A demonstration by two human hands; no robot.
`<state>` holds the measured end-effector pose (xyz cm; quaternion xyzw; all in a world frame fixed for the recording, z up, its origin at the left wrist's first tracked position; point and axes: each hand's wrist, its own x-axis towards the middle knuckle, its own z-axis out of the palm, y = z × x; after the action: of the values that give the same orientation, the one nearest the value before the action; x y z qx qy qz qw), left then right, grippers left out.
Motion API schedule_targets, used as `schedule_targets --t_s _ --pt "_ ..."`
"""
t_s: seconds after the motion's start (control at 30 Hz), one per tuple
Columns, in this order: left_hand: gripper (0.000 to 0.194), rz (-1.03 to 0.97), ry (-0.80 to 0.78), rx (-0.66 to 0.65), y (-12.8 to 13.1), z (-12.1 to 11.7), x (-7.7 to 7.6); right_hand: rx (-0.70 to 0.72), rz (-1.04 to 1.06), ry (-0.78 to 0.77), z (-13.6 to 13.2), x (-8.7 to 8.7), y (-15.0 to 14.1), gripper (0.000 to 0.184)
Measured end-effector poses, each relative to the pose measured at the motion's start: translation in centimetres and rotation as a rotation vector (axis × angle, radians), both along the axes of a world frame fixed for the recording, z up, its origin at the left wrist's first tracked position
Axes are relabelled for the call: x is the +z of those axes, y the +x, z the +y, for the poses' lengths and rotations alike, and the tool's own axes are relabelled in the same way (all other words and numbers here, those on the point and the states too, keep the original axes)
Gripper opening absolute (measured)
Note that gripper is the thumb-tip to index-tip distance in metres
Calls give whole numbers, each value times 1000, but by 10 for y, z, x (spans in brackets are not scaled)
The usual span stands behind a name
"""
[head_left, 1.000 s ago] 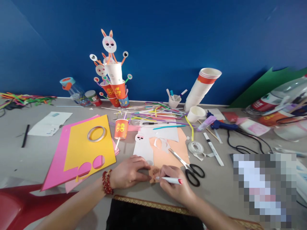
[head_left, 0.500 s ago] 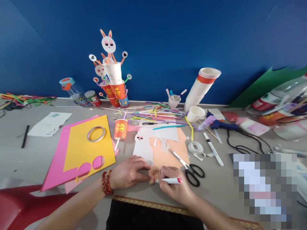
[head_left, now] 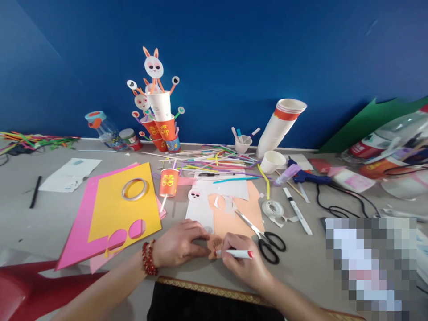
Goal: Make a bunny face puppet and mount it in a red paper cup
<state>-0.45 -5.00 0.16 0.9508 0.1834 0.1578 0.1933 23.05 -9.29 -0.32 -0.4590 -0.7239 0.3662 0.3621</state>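
Note:
In the head view, my right hand point(head_left: 245, 258) is closed around a white marker point(head_left: 241, 253) with a red end. The marker's tip meets a small peach paper piece point(head_left: 210, 244) that bears a red outline. Flat beside it lies my left hand point(head_left: 180, 245), fingers stretched out and the tips at the piece's left edge. Behind both hands is a larger peach sheet point(head_left: 239, 222), partly over white paper point(head_left: 199, 215). A round rabbit face point(head_left: 195, 195) lies on the white paper. Scissors point(head_left: 270, 246) with black handles rest right of my right hand.
Pink and yellow sheets point(head_left: 110, 207) with a tape roll point(head_left: 134, 189) lie left. A red cup point(head_left: 169, 182), many straws point(head_left: 217, 158), a tape dispenser point(head_left: 273, 208) and a glue gun point(head_left: 309, 176) are farther back. Rabbit cup figures point(head_left: 159, 104) and stacked cups point(head_left: 279, 127) stand by the wall.
My right hand stays at the peach piece, its marker tip shifting only slightly over the red outline. The left hand stays in place. The whole view has tipped a little upward.

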Motion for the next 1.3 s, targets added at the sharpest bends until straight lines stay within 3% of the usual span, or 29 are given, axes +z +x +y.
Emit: schedule_targets --t_s 1.3 --pt "25 8 -17 -8 -1 0 -2 12 -6 -27 0 -2 0 12"
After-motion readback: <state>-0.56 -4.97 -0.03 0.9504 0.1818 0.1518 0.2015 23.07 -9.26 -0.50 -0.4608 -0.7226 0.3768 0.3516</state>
